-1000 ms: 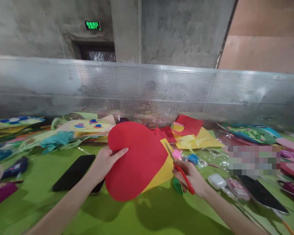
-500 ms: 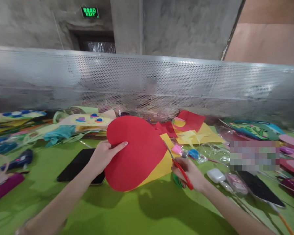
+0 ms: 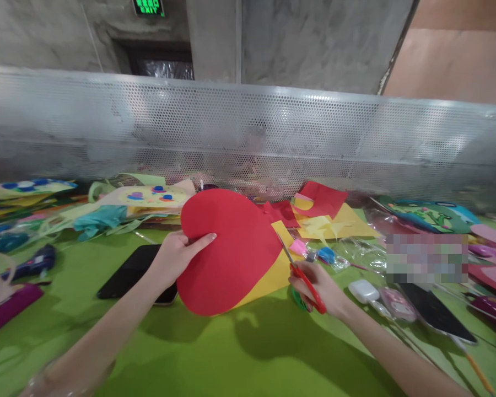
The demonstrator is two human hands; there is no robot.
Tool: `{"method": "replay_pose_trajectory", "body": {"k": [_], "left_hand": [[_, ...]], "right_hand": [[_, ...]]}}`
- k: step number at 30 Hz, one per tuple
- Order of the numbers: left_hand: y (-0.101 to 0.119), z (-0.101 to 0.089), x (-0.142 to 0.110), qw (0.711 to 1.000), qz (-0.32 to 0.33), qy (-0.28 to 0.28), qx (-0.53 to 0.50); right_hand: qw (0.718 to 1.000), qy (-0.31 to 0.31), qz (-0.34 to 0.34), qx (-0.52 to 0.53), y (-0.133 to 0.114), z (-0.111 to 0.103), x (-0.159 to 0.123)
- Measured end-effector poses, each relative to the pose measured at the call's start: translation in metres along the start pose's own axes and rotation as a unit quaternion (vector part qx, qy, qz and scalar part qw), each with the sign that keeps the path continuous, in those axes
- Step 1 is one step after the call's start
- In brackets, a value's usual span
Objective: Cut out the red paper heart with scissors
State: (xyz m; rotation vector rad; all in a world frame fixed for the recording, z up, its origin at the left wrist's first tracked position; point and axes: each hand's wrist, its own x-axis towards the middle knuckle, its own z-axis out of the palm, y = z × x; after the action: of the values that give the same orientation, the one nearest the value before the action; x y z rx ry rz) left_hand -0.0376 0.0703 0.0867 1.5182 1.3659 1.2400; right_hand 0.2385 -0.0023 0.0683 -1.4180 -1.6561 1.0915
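Head | left hand point(image 3: 177, 258) pinching red paper point(image 3: 233, 251) | right hand point(image 3: 325, 286) gripping scissors point(image 3: 307, 282) | left wrist point(image 3: 154, 280) overlaps phone point(image 3: 126, 273)

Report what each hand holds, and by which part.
The left hand holds the red paper heart by its left edge, yellow paper behind it; the right hand holds the scissors by the red handle.

Lit EXIT sign point(image 3: 147, 6) at 11 o'clock on grey wall point(image 3: 37, 33); perf. metal barrier point(image 3: 306, 124) at 12. Teal crumpled piece point(image 3: 101, 220) at 9, blk phone point(image 3: 128, 271) at 8. At 4 on green tabletop point(image 3: 190, 361): sm. white case point(image 3: 362, 290), pink item point(image 3: 398, 304), another phone point(image 3: 436, 314).
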Motion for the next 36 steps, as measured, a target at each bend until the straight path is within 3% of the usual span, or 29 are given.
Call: {"method": "replay_pose_trajectory", "body": {"k": [36], "left_hand": [[-0.0036, -0.0004, -0.0008, 1.0, -0.005, -0.014, -0.003]], "right_hand": [[1.0, -0.01, -0.008, -0.006, 0.0015, -0.0008, 0.001]]}}
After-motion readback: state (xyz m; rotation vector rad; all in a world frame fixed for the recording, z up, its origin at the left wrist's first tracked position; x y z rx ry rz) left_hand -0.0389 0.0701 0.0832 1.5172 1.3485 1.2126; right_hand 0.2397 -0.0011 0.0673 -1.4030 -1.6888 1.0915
